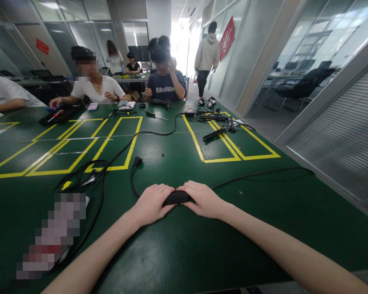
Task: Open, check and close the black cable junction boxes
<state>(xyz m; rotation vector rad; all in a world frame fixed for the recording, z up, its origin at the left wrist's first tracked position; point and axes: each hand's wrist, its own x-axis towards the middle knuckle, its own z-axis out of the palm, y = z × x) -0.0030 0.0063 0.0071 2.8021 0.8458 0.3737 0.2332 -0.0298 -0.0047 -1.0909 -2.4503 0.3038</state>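
Observation:
Both of my hands grip a black power adapter (177, 198) low over the near middle of the green table (184, 245). My left hand (155, 202) is closed round its left end, and my right hand (200, 199) round its right end. Thumbs lie along the near side, and the palms hide both ends. A short black cord with a mains plug (138, 161) curves out past my left hand. From behind my right hand a thin black cable (257, 174) runs off toward the table's right edge.
A bundle of black cable (88, 173) and a blurred-out flat object (55, 232) lie at the left. A black metal arm-like device (223, 128) sits at the back right, a screwdriver (156, 116) at the far side. Several people are beyond the table; one person (164, 81) sits opposite.

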